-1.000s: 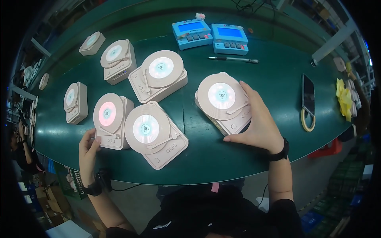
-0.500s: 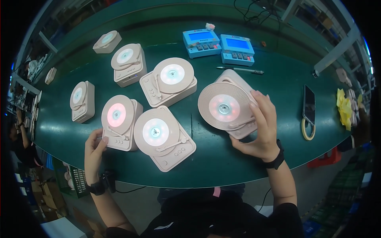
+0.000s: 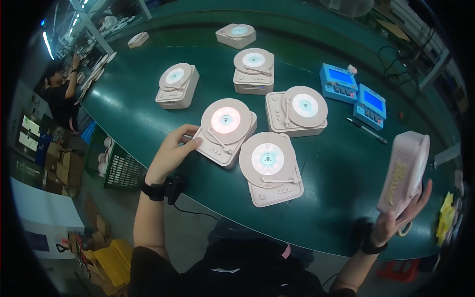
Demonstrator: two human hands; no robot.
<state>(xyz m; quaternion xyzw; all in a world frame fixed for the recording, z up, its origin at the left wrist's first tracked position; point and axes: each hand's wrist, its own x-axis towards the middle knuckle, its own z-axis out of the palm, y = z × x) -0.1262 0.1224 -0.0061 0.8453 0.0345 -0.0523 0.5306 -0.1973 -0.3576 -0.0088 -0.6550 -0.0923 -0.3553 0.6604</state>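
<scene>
While our right hand [image 3: 396,222] has its grip clamped on a tilted pink turntable unit [image 3: 404,171] at right frame edge, our left hand [image 3: 170,153] lies open-fingered against the pink-lit unit [image 3: 225,129] on the tabletop [image 3: 341,188], left of center.

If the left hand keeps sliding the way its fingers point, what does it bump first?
The left hand already touches the pink-lit record-player gadget. Straight on, it would probably push that one first.

We see smooth, matt pale plastic on the lifted player [image 3: 403,173] and the pink-lit player [image 3: 225,131], resting on a slightly glossy green table [image 3: 138,106].
</scene>
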